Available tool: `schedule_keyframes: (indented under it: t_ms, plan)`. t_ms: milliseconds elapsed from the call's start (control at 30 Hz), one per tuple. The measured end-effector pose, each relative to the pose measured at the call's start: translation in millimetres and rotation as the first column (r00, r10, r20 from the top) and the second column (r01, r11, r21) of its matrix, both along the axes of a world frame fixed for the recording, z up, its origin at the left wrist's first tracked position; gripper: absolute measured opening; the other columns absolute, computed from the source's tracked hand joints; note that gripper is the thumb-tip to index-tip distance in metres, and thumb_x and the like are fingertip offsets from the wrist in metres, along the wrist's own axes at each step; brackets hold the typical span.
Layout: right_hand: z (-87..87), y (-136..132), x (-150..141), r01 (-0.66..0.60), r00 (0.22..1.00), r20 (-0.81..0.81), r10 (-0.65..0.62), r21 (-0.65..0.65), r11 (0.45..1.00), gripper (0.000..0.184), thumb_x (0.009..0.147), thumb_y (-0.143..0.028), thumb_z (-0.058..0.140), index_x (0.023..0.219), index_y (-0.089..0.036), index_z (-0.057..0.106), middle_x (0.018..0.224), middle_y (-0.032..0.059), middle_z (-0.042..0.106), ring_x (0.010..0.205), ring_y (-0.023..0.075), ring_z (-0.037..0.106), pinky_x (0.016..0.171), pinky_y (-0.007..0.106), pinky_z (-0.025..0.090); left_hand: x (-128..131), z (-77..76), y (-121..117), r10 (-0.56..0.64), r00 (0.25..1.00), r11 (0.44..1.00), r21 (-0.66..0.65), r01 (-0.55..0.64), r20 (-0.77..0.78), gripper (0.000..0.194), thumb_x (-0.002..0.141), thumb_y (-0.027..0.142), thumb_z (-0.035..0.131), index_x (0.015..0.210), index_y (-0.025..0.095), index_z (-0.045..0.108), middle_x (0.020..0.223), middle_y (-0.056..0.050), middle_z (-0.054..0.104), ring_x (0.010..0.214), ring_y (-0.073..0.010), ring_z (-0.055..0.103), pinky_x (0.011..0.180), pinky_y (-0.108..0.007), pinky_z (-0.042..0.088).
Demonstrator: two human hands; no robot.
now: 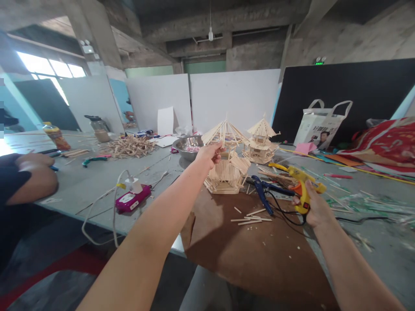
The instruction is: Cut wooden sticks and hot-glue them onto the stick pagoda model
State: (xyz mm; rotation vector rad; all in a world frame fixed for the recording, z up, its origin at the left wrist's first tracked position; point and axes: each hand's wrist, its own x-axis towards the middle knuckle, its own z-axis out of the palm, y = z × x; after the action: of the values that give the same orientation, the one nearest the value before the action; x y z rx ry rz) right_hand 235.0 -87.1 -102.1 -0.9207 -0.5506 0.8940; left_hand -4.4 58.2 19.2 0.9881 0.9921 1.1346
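My left hand reaches out to a pavilion model built of thin wooden sticks. Its fingers are pinched on a thin wooden stick against the front of the pointed roof; part of the grip is hidden. The roof is partly open, with gaps between its sticks. In my right hand is a yellow hot glue gun, gripped by the handle, to the right of the model. Blue-handled pliers or cutters lie just left of the glue gun. Behind stands a second, smaller stick pavilion.
Loose sticks lie on a brown board. Leftward are a metal bowl, a stick pile and a purple power strip with cords. Green-clear glue sticks or strips lie right. Another person's arm rests far left.
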Motion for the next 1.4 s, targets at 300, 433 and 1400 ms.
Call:
schedule_keyframes:
  t_ms: [300, 433, 1400]
  plan:
    - [-0.4, 0, -1, -0.001, 1.0, -0.001, 0.001, 0.002, 1.0, 0.041, 0.051, -0.048, 0.066, 0.078, -0.019, 0.054, 0.057, -0.0031, 0.06, 0.029, 0.006, 0.041, 0.031, 0.022, 0.039, 4, 0.4, 2, 0.048, 0.999, 0.998, -0.029, -0.048, 0.003, 0.016, 0.062, 0.026, 0.064, 0.063, 0.015, 0.052, 0.05, 0.001, 0.055, 0.027, -0.0019, 0.032, 0.029, -0.015, 0.02]
    - [-0.9, 0, 0, -0.007, 1.0, -0.005, 0.007, 0.004, 1.0, 0.041, 0.051, -0.047, 0.067, 0.077, -0.019, 0.055, 0.057, -0.0029, 0.06, 0.029, 0.0059, 0.041, 0.03, 0.021, 0.039, 5, 2.3, 2, 0.055, 0.998, 0.998, -0.038, -0.055, -0.007, 0.016, 0.06, 0.027, 0.064, 0.065, 0.016, 0.053, 0.05, 0.002, 0.055, 0.027, -0.0025, 0.033, 0.029, -0.015, 0.021]
    - [22.9, -22, 36, 0.834, 0.465, 0.153, -0.872, 0.256, 0.489, 0.027, 0.069, -0.046, 0.05, 0.069, -0.019, 0.047, 0.073, 0.0001, 0.059, 0.036, 0.0047, 0.046, 0.028, 0.018, 0.03, 7, -98.1, -79, 0.095, 0.476, 0.738, 0.383, 0.555, -0.874, 0.015, 0.065, 0.032, 0.056, 0.057, 0.02, 0.06, 0.056, -0.001, 0.057, 0.059, -0.0134, 0.052, 0.057, -0.021, 0.037]
